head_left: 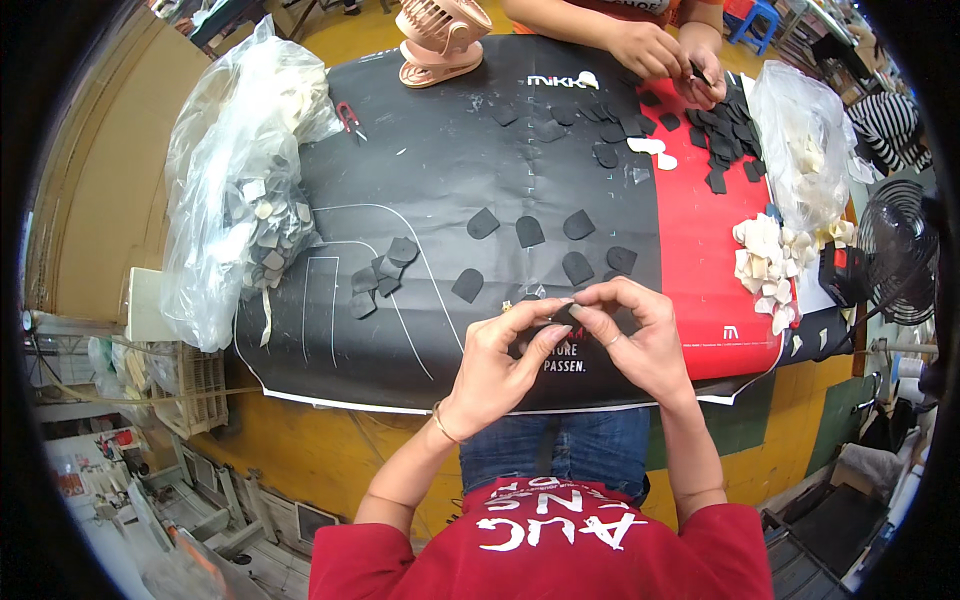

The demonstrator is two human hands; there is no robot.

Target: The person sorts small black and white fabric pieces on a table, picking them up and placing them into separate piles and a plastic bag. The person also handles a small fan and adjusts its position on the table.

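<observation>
Small dark patch point(562, 314), flat and rounded, pinched between the fingertips of the left hand point(500, 360) and right hand point(635, 335), held just above the table edge; mostly hidden by the fingers.

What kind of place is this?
Likely a small workshop for hand piecework: a table cover strewn with cut black pieces, bulging bags of pieces, both hands pinching one piece.
</observation>
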